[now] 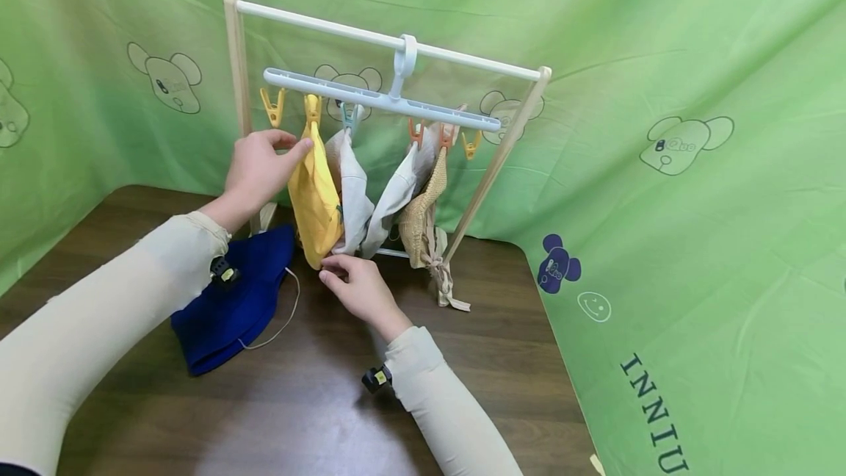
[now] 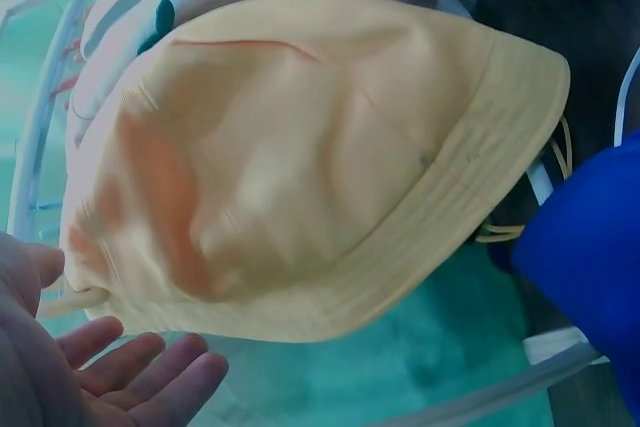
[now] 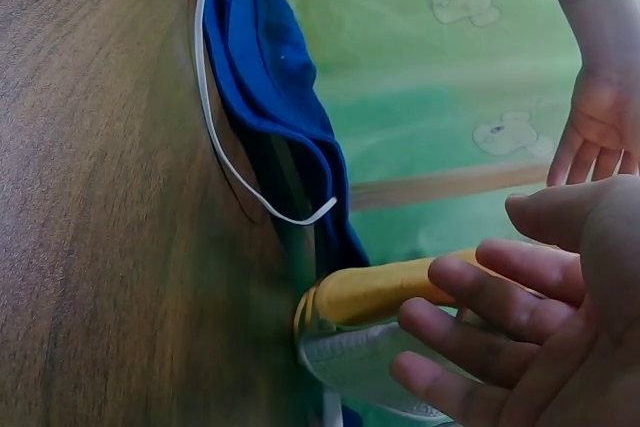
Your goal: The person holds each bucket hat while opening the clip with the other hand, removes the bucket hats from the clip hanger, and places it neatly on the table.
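A yellow bucket hat [image 1: 312, 204] hangs by its edge from a yellow clip [image 1: 313, 107] on a pale blue hanger [image 1: 443, 111]. My left hand [image 1: 259, 167] is at the hat's upper left side; in the left wrist view its fingers [image 2: 165, 377] are loosely spread beside the brim, holding nothing. Low at the hat's bottom edge is my right hand [image 1: 362, 291], and the right wrist view shows its fingers [image 3: 500, 307] apart and relaxed. A grey-white hat [image 1: 357, 200] hangs just right of the yellow one, partly behind it.
The hanger hooks over the white bar of a wooden rack [image 1: 330, 23]. Farther right hangs a straw hat [image 1: 416, 222] with ribbon ties. A blue hat [image 1: 247, 300] with a white cord lies on the brown table [image 1: 317, 402]. Green printed cloth [image 1: 661, 241] surrounds the table.
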Motion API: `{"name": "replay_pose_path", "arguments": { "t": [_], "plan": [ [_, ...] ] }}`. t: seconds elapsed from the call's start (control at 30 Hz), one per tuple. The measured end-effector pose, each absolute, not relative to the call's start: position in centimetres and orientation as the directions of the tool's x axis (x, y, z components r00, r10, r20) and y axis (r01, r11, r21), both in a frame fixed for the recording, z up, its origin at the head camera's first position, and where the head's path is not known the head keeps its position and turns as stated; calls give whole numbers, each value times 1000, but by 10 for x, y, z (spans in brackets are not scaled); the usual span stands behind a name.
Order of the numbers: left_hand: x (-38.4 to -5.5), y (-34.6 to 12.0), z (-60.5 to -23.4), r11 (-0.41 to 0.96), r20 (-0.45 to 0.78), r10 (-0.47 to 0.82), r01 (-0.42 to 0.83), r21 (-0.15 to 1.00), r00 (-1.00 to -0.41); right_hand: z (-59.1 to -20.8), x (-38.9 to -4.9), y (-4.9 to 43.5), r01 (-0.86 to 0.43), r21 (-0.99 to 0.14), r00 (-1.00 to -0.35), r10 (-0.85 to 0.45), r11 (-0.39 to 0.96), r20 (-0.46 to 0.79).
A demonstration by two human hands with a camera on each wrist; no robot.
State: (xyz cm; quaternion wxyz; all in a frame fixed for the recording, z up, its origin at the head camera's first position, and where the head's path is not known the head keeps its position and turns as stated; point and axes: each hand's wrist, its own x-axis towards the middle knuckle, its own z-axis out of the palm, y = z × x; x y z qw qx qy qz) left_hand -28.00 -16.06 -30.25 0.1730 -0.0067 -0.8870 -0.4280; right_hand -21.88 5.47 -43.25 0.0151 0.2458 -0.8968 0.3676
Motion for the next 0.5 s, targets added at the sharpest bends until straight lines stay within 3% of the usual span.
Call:
{"name": "replay_pose_path", "arguments": {
  "t": [0.5],
  "plan": [
    [-278,-151,-299,543,350,-145,221,810,-926,-437,-219,65,-380,-720,-921,-312,581,234]
  ]
}}
